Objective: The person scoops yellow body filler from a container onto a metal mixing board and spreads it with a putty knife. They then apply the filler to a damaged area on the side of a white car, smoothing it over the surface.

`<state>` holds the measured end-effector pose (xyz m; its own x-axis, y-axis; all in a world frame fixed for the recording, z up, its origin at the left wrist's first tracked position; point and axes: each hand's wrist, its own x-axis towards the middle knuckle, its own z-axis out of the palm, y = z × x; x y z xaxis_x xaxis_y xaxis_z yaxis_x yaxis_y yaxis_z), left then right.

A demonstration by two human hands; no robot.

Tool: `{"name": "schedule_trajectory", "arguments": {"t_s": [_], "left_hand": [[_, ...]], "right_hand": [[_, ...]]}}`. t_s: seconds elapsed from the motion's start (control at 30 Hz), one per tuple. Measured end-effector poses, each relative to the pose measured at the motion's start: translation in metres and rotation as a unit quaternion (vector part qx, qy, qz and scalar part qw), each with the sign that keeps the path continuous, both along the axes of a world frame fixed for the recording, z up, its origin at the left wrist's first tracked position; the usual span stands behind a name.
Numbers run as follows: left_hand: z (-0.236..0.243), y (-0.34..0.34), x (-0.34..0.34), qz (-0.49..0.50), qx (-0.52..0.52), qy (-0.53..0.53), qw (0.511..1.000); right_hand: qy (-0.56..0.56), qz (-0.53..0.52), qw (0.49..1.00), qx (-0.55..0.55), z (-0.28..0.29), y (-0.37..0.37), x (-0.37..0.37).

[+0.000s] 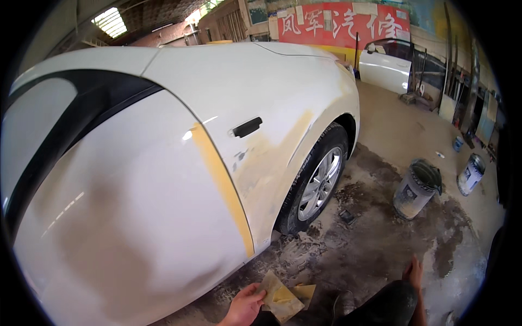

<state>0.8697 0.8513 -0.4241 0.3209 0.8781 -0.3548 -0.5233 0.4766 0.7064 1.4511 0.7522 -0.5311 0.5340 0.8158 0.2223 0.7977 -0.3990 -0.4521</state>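
Fingers (253, 290) of left hand (242, 307) tight on thin, yellow-smeared, squarish plate (279, 298); those of right hand (415, 273) unclear

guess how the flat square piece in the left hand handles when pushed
The flat square piece looks fairly stiff, held at one edge by the left hand without obvious sag. It is probably light, appearing thin. Its yellow smear might make it tacky.
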Motion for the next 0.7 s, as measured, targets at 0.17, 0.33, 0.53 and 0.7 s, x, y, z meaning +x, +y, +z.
{"name": "schedule_trajectory", "arguments": {"t_s": [0.17, 0.33, 0.53, 0.7], "left_hand": [[0.027, 0.002, 0.040, 0.064, -0.083, 0.055, 0.993], [0.071, 0.003, 0.094, 0.143, -0.041, 0.131, 0.980], [0.132, 0.011, 0.142, 0.237, 0.031, 0.182, 0.954], [0.150, 0.014, 0.171, 0.349, -0.014, 0.199, 0.916]], "right_hand": [[0.021, 0.132, 0.980, 0.146, 0.108, 0.130, 0.009], [-0.022, 0.377, 0.866, 0.330, 0.250, 0.305, -0.108], [0.005, 0.512, 0.751, 0.416, 0.364, 0.404, -0.241], [-0.099, 0.492, 0.742, 0.444, 0.395, 0.454, -0.241]]}}
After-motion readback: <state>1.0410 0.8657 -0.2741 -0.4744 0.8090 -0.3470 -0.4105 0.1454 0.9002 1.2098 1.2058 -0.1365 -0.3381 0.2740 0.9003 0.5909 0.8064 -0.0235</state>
